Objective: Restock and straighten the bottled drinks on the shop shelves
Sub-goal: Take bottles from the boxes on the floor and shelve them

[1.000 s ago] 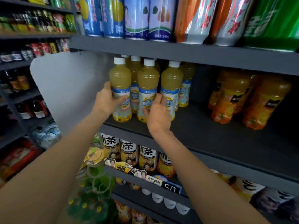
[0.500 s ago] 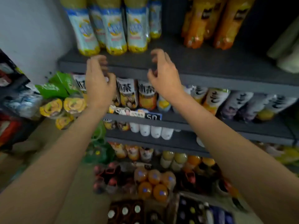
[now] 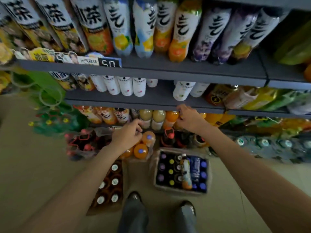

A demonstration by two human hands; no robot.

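Two hands low: my left hand (image 3: 126, 135) curls over the orange bottles (image 3: 141, 150) on the floor, its hold unclear. Right hand (image 3: 189, 118), fingers bent and empty, hovers at the shelf (image 3: 151, 105) edge; I'd grip one bottle by its neck.

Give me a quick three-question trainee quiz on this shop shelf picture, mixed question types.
1. True or false: the left hand reaches over the orange bottles with blue caps on the floor.
2. The cardboard box of dark bottles sits: A) on a shelf B) on the floor C) in a hand.
3. Fill in: the price tag on the shelf edge reads ___.

Key: 1 true; 2 B; 3 50.
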